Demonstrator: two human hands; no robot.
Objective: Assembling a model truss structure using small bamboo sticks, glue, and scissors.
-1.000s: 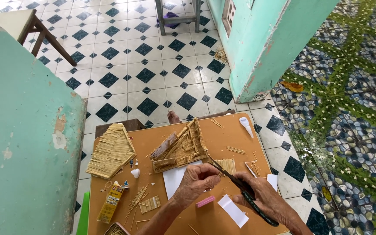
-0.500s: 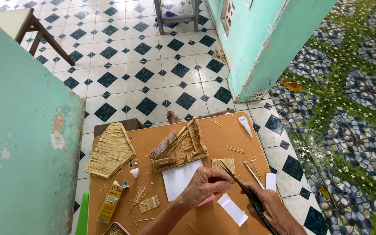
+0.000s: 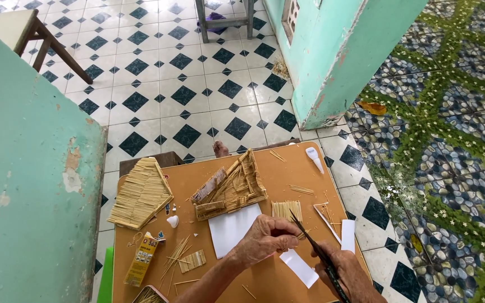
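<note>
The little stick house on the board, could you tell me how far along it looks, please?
Done: a flat roof panel lies finished, and the house frame stands assembled but open. In hand: the left hand pinches a stick while the right hand holds dark scissors. Left: loose sticks and a small stick mat remain unattached.

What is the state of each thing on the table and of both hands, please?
left hand: closed, pinching small sticks
right hand: closed on a dark tool
dark tool: held slanted, tip at the stick panel
stick panel: flat
stick house: unfinished, frame open
stick roof: lying flat, apart
glue tube: lying down
</note>
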